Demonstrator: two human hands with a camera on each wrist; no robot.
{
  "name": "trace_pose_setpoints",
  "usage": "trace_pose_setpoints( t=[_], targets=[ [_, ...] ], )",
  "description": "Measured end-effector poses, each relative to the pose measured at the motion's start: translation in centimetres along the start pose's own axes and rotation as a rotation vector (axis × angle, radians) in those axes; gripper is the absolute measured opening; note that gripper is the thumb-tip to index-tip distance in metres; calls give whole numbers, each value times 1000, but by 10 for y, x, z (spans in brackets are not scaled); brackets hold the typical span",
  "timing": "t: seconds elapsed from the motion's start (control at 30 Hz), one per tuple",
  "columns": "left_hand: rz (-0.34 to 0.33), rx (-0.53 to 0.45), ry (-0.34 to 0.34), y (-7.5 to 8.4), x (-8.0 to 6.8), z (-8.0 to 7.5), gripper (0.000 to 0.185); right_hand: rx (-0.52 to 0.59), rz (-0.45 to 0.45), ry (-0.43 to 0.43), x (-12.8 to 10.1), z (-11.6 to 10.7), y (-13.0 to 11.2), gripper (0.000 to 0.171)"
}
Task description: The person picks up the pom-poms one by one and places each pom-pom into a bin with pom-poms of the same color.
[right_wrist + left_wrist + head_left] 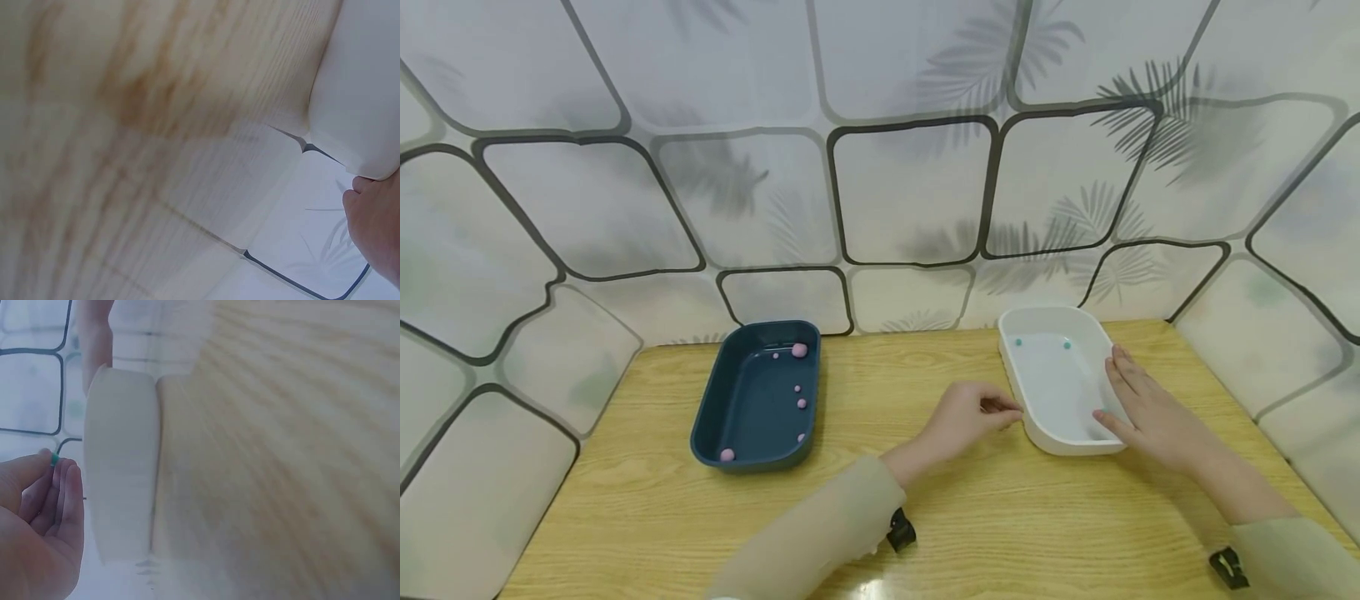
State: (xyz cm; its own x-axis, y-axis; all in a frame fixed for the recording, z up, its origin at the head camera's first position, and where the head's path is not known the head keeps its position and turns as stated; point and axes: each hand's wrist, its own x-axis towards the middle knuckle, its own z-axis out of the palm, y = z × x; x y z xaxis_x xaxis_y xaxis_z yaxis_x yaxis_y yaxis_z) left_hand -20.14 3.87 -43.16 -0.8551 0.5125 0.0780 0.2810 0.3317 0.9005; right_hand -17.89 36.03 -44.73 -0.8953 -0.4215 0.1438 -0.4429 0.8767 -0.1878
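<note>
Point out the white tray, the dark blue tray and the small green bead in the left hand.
white tray (1078, 447): head view, on its near outer wall.
dark blue tray (752, 398): head view, on its bare inner floor.
green bead (54, 460): left wrist view, on the bead pinched at the fingertips.

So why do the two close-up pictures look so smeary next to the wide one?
Head view: sharp and evenly lit, though the wide lens bows the wall's tile lines, and soft shadows lie beside the white plastic tray and dark blue tray. Left wrist view: wood grain streaks with motion blur, while the left hand stays fairly crisp. Right wrist view: the wooden table is smeared and out of focus.
</note>
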Motion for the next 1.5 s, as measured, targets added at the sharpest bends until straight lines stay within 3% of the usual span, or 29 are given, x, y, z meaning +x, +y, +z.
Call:
trace_pose_setpoints(
  t=[0.4,0.8,0.93,1.17,1.5],
  targets=[
    [5,23,56,27,39,6,14,1,17,-12,1,2,2,85],
    [5,57,109,27,64,9,11,-8,6,-6,0,3,2,85],
    [-21,52,126,26,71,11,11,-8,19,-20,1,3,2,86],
    [-65,-41,147,25,82,20,11,11,32,-42,1,1,1,86],
    [-176,-34,208,22,88,30,10,-6,12,-17,1,3,3,86]
  ],
)
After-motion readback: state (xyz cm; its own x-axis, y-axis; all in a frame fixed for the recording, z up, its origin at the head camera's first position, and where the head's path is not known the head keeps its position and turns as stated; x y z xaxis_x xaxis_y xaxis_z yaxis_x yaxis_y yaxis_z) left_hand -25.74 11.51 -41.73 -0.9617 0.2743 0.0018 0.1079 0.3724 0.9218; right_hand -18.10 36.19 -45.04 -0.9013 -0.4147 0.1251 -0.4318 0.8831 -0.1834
